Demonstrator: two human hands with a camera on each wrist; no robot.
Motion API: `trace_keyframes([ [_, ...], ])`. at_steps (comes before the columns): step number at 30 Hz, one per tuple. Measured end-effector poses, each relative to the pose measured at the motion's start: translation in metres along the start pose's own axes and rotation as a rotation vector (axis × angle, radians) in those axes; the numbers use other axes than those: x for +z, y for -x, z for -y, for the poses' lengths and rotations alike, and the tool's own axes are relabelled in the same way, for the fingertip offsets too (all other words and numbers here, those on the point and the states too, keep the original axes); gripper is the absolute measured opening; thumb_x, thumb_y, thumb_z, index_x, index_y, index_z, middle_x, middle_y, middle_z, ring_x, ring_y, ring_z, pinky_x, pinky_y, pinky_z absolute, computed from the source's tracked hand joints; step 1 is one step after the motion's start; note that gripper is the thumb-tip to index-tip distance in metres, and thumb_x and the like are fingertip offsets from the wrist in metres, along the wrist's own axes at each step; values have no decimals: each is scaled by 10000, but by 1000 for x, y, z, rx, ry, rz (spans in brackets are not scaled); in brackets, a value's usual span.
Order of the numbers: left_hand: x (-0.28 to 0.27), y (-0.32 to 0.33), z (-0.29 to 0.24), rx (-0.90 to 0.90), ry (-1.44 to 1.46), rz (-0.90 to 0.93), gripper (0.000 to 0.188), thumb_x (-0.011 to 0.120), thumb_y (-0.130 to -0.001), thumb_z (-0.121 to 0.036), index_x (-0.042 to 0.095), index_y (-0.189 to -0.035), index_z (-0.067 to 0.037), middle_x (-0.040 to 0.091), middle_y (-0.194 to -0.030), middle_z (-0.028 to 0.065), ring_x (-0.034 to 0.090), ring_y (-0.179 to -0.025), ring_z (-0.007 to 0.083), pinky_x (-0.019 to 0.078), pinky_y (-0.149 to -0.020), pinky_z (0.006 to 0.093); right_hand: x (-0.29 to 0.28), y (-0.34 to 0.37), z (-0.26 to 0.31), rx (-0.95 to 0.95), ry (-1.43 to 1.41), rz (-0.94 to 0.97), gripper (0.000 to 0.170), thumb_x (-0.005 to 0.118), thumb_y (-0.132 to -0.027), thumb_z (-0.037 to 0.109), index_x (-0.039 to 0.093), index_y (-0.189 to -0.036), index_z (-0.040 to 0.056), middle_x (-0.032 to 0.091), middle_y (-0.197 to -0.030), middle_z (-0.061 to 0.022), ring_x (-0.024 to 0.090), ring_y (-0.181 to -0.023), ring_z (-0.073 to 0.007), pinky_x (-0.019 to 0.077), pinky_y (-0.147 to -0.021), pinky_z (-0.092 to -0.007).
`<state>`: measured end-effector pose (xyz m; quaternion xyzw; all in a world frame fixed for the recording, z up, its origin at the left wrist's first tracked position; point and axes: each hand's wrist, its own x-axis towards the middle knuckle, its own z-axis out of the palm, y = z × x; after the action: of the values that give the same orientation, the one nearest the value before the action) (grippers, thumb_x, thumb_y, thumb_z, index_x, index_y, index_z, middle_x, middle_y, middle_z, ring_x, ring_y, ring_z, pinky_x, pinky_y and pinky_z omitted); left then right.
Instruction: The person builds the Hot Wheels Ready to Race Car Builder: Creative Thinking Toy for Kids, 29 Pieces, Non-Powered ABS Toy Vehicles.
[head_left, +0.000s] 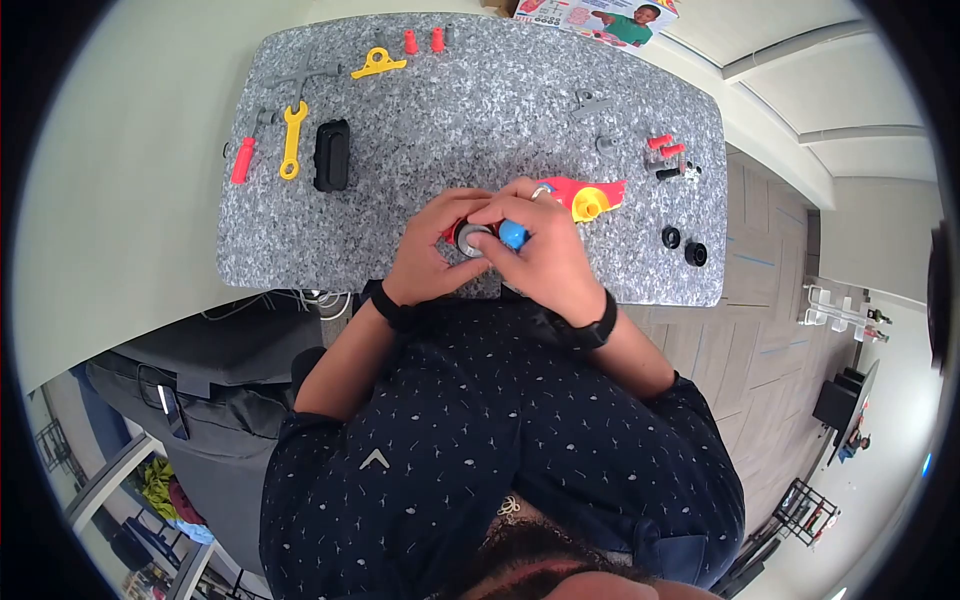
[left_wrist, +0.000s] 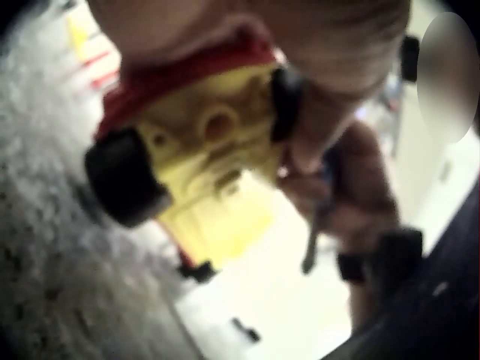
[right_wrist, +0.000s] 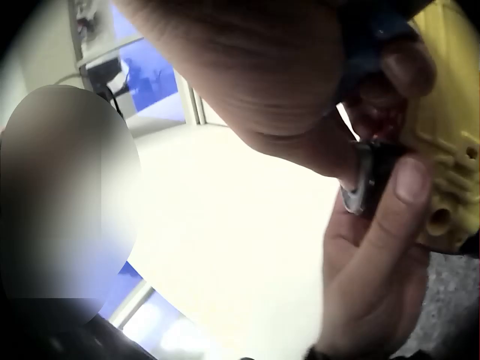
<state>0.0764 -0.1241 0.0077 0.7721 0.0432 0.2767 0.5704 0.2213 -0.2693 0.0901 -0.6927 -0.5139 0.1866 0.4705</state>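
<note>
My left hand (head_left: 430,245) grips a toy with a yellow underside (left_wrist: 217,176), a red side and black wheels (left_wrist: 127,180). Its thumb rests by a grey-faced wheel (head_left: 472,239), seen edge-on as a dark disc (right_wrist: 367,180) in the right wrist view. My right hand (head_left: 550,255) has its fingers curled round a blue thing (head_left: 513,235), with its thumb touching the wheel. Beyond that hand shows a red piece with a yellow round part (head_left: 590,203); the hand hides whether it joins the toy.
Two black wheels (head_left: 684,246) lie at the right. Small red and black pieces (head_left: 668,158) and grey parts (head_left: 592,103) are behind them. At the left are a black case (head_left: 332,155), yellow wrench (head_left: 292,140) and red-handled tool (head_left: 243,160). A printed box (head_left: 610,20) stands at the back.
</note>
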Motion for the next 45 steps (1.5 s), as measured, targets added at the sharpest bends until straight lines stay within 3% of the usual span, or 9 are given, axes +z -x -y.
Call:
trace_keyframes([
  [4,-1,1,0,-39,10,8,627,946,-847,-159,726,-1417,-23,714,-1482,168,708,-1363,319,547,-1150,436,9,4,3,9,144,-55,249,881,-907,71,801,-1142,58,708,-1092,-137,717,-998,-376,586,-876,-452],
  [10,0,1,1,-47,18,5,627,931,-836,-147,730,-1419,-30,718,-1480,163,713,-1356,322,553,-1151,437,-4,8,-6,-80,22,18,329,910,-923,131,803,-1229,78,708,-1193,-124,730,-1045,-361,605,-905,-443],
  [19,6,4,5,-53,46,-50,650,904,-819,-109,733,-1443,-58,731,-1467,151,726,-1346,322,565,-1151,437,4,15,-4,-117,321,-11,345,951,-893,210,804,-1183,94,706,-1216,-64,774,-996,-294,639,-836,-416],
  [25,5,2,5,-22,51,-34,651,939,-840,-120,733,-1455,-64,734,-1463,151,725,-1351,312,567,-1147,425,-21,7,4,-128,120,-89,367,943,-918,234,817,-1222,72,762,-1130,-117,758,-961,-348,607,-864,-440],
  [31,3,0,-2,-50,48,-8,628,931,-871,-71,727,-1465,-55,725,-1471,168,714,-1364,296,561,-1146,400,-130,11,-62,129,399,-507,272,880,-981,158,828,-1221,41,780,-1091,-161,745,-966,-325,578,-879,-418],
  [34,-1,-1,-2,-56,50,47,638,911,-876,-20,714,-1483,-25,710,-1486,177,692,-1390,283,540,-1177,396,-161,25,-105,232,565,-387,293,866,-977,137,824,-1254,52,783,-1178,-180,753,-1039,-369,584,-920,-436],
  [39,-8,-5,-7,-67,34,101,610,897,-874,-15,723,-1458,-32,741,-1440,168,711,-1358,285,545,-1165,401,-149,44,-165,88,587,-231,356,871,-947,138,827,-1299,95,768,-1255,-224,744,-1152,-425,592,-991,-481],
  [42,-9,-5,-9,-81,37,109,603,901,-876,-21,723,-1451,-29,731,-1455,171,709,-1358,286,544,-1167,402,-141,39,-142,357,492,-172,361,873,-945,149,823,-1297,87,751,-1229,-227,733,-1149,-436,591,-983,-502],
  [45,-8,-4,-6,-68,24,88,610,917,-859,-74,739,-1442,-76,739,-1455,150,737,-1323,302,574,-1113,396,-135,48,-139,471,686,-279,422,867,-962,178,796,-1371,102,743,-1212,-244,732,-1123,-448,592,-973,-508],
])
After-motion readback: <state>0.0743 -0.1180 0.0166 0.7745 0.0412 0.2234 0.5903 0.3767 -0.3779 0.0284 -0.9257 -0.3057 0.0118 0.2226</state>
